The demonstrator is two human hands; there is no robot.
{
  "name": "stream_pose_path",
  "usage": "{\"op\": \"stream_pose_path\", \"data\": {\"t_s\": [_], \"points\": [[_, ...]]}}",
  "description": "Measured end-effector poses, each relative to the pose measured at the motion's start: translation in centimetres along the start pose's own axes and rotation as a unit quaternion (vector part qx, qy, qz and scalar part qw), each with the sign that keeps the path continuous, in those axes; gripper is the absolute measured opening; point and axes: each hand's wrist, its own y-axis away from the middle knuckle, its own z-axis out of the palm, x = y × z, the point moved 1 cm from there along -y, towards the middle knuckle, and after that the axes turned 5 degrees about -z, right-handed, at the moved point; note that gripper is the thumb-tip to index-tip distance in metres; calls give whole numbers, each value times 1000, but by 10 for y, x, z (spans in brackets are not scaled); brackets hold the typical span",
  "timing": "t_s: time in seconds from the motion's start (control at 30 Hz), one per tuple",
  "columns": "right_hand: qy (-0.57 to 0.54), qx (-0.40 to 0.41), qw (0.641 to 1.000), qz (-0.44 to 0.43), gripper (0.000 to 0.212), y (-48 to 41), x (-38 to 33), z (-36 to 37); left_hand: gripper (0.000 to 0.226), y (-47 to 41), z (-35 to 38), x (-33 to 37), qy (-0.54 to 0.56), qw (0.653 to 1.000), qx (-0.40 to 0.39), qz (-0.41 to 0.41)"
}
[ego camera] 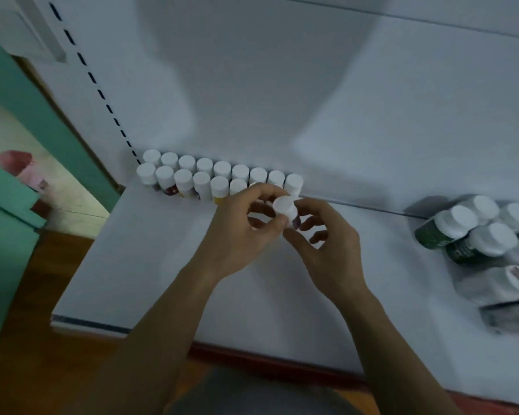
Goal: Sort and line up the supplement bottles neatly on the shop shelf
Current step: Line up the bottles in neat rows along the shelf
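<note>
Pinching a small white-capped bottle [286,209] between them, the left hand [237,232] and right hand [327,250] meet over the white shelf [162,265]; left thumb and fingers curl round its cap, right fingertips close on its darker body; the bottle tilts slightly, just beside the right end of a double row of small white-capped bottles [204,178] standing against the back panel [252,85]; whether its base touches the shelf cannot be told; well apart at the right, larger green-labelled bottles [450,238] sit clustered, some lying on their sides.
</note>
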Motion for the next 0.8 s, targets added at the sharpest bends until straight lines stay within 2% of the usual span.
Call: {"op": "stream_pose_path", "data": {"t_s": [0.1,0.2,0.27,0.37,0.47,0.8], "points": [[0,41,998,38,36,-2,9,4,41,-4,1,-4,0,1000,-23,0],[12,69,990,120,29,-13,24,7,26,1,-12,-14,-55,995,78,16],[27,63,986,149,25,-19,32,12,13,4,-24,-26,-80,988,129,-4],[79,36,988,131,27,-23,34,24,11,2,-32,-44,-135,985,97,-46],[118,44,985,122,30,-24,34,32,13,0,-29,-53,-159,982,90,-43],[124,45,982,134,42,-28,29,34,14,-14,-24,-50,-194,977,70,-55]]}}
